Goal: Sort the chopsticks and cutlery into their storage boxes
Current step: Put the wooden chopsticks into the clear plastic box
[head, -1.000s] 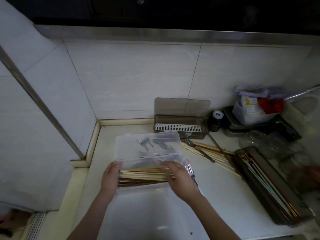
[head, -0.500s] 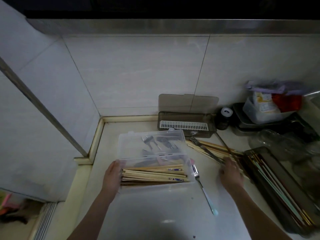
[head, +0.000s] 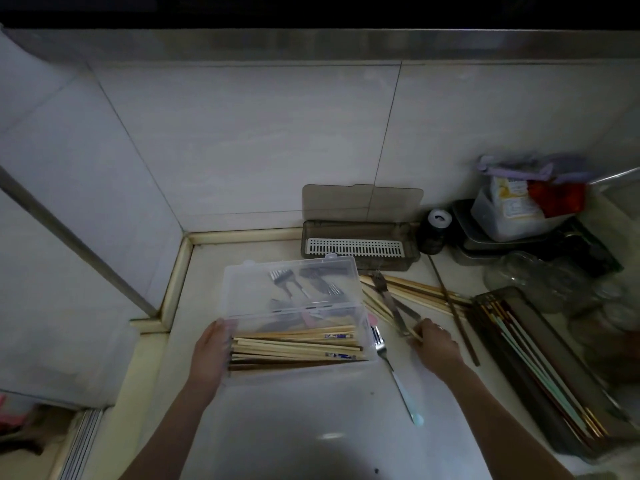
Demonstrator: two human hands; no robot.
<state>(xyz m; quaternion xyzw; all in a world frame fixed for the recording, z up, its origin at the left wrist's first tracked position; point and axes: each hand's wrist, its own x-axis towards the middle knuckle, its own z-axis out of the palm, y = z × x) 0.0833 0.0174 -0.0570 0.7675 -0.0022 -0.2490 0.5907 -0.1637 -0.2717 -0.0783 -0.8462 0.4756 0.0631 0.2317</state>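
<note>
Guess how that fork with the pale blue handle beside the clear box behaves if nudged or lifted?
The fork lies flat on the smooth counter, so it would probably slide rather than roll. It looks like stiff metal and is unlikely to flex. Its slim handle may be slippery to pinch.

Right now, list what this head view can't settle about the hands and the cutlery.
- Right hand: its fingers curl at the loose chopsticks, but its own back hides what they pinch.
- Clear box: the frosted lid blurs the forks, so no count.
- Dark tray: dim light and the right edge hide its contents.
- Left hand: fingertips hidden behind the box wall.
</note>
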